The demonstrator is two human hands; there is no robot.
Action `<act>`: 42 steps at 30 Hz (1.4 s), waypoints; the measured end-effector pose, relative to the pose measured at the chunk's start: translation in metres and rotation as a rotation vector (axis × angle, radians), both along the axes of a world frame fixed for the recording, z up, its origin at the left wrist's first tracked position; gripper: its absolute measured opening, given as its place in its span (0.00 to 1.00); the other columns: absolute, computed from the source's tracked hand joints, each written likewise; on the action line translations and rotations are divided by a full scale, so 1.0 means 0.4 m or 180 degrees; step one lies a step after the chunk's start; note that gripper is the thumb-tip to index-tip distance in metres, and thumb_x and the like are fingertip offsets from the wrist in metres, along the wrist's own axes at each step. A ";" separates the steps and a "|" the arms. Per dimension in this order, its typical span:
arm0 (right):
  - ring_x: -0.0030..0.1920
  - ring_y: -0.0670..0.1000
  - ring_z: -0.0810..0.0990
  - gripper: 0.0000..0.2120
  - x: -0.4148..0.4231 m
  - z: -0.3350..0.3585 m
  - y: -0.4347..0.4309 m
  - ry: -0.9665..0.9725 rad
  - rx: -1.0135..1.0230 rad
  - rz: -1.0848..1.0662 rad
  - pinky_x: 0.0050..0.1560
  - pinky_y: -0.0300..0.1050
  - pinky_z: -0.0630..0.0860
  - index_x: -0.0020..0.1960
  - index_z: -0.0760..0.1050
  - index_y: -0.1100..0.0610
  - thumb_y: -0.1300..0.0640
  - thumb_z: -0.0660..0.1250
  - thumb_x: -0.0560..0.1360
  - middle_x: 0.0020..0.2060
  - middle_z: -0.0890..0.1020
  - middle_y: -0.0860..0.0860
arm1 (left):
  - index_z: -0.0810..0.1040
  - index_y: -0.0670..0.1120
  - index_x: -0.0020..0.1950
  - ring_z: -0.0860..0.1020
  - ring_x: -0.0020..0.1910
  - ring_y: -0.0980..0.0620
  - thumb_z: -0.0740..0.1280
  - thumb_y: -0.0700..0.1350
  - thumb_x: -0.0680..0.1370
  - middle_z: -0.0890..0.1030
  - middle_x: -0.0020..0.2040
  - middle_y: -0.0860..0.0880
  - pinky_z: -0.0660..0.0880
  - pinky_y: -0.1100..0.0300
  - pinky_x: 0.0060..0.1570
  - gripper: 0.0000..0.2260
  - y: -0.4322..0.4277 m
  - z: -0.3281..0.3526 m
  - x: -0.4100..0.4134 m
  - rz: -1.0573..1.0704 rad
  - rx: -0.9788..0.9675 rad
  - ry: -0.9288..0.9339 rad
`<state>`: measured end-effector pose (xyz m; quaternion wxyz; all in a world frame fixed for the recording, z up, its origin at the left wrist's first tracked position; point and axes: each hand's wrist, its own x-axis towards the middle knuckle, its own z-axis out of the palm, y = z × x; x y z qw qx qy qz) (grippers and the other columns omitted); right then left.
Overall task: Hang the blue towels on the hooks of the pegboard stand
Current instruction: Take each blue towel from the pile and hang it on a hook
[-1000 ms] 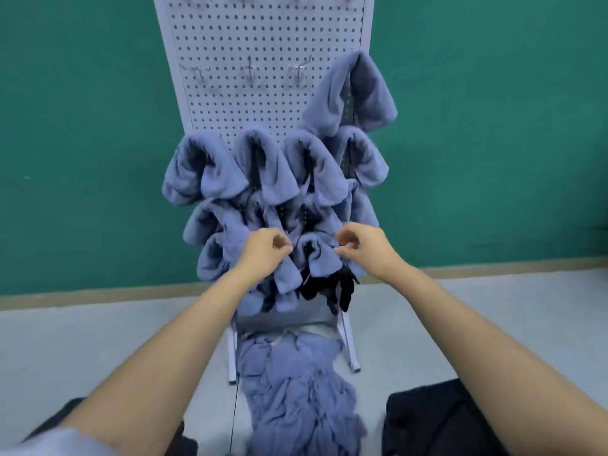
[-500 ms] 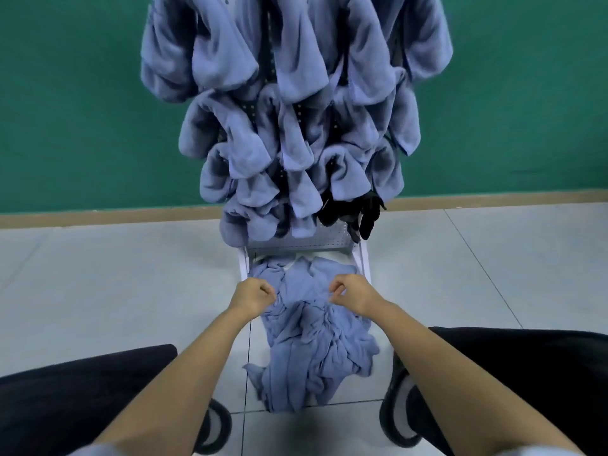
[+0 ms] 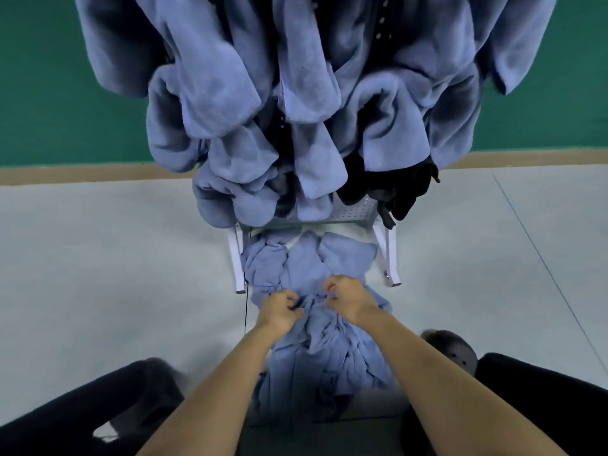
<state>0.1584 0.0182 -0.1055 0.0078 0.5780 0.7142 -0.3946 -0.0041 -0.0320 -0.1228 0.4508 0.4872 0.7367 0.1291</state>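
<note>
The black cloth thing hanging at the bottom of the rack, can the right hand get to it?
Probably yes. The black cloth thing dangles uncovered, low on the white pegboard rack. But the right hand grips the heap of crumpled blue towels and must let go first.

free: floor left of towel pile | blocked: hung towels overhead, stand legs flanking

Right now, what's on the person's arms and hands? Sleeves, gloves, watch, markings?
Left hand and right hand: no gloves, rings, watch or bands visible. Left forearm and right forearm are bare to the frame's bottom edge; no sleeve, cables or markings show.
</note>
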 end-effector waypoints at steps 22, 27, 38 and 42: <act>0.39 0.50 0.73 0.13 0.052 0.395 0.028 0.0751 -0.0270 0.0476 0.39 0.35 0.68 0.49 0.75 0.68 0.57 0.70 0.75 0.38 0.76 0.57 | 0.79 0.47 0.42 0.76 0.42 0.56 0.61 0.42 0.80 0.80 0.40 0.51 0.71 0.61 0.47 0.10 0.027 0.436 0.004 0.0232 0.0975 -0.1587; 0.25 0.42 0.68 0.10 0.085 0.664 0.012 0.0782 0.0475 0.0504 0.27 0.28 0.64 0.42 0.72 0.63 0.58 0.68 0.77 0.30 0.70 0.51 | 0.75 0.44 0.42 0.73 0.42 0.52 0.69 0.53 0.74 0.75 0.39 0.48 0.67 0.58 0.46 0.12 0.006 0.628 -0.018 -0.0392 0.0993 -0.1348; 0.34 0.50 0.76 0.03 0.044 0.920 -0.022 0.1731 0.1919 -0.0155 0.43 0.45 0.78 0.44 0.75 0.63 0.65 0.66 0.77 0.34 0.78 0.55 | 0.75 0.44 0.64 0.79 0.59 0.46 0.76 0.45 0.69 0.82 0.59 0.46 0.73 0.49 0.64 0.25 -0.061 0.819 0.002 -0.1310 -0.0160 -0.1296; 0.42 0.52 0.79 0.06 0.045 0.934 -0.021 0.2343 0.1878 -0.0527 0.51 0.48 0.80 0.47 0.75 0.56 0.67 0.67 0.75 0.47 0.81 0.55 | 0.77 0.41 0.62 0.79 0.60 0.45 0.71 0.42 0.75 0.81 0.59 0.43 0.72 0.49 0.65 0.16 -0.068 0.848 -0.008 -0.0760 0.0122 -0.1850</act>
